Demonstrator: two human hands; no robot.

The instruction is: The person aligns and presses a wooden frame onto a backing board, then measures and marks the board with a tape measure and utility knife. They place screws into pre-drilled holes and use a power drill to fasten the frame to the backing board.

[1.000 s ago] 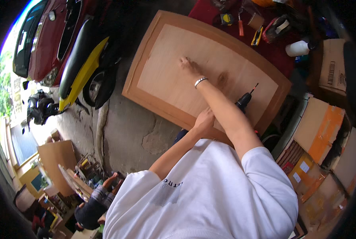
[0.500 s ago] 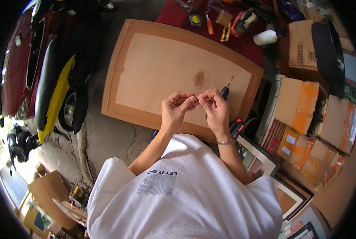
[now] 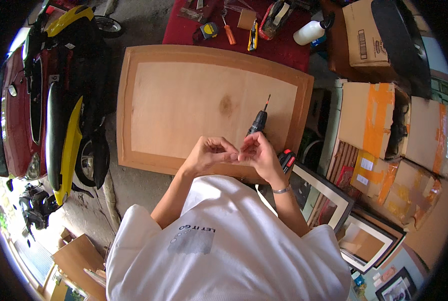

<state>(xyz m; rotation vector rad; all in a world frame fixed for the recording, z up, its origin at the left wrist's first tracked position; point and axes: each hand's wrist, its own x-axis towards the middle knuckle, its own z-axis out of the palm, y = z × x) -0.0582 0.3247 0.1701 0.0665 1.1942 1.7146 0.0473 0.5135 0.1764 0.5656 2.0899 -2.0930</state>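
My left hand (image 3: 210, 154) is closed in a pinch, thumb against the curled index finger. Close against its fingertips is my right hand (image 3: 262, 156), also closed, its fingers bent toward the thumb. Whatever small thing lies between the fingertips is too small to make out. Both hands are over the near edge of a brown framed wooden panel (image 3: 178, 105) with a pale centre and a dark round stain. A black cordless drill (image 3: 258, 123) with a long bit lies on the panel beyond my right hand, which partly hides it; its red and black battery end (image 3: 286, 159) shows beside my wrist.
A red-covered table (image 3: 184, 30) behind the panel bears a tape measure (image 3: 209, 30), orange screwdriver (image 3: 229, 33), yellow cutter (image 3: 253, 39) and white bottle (image 3: 309, 32). Cardboard boxes (image 3: 356, 115) and picture frames (image 3: 329, 193) crowd the right; a yellow-and-black motorcycle (image 3: 69, 150) stands left.
My view has shifted, so the panel and table sit lower and further left. My hands have come nearer to me, and the right hand's fingers look more loosely curled.
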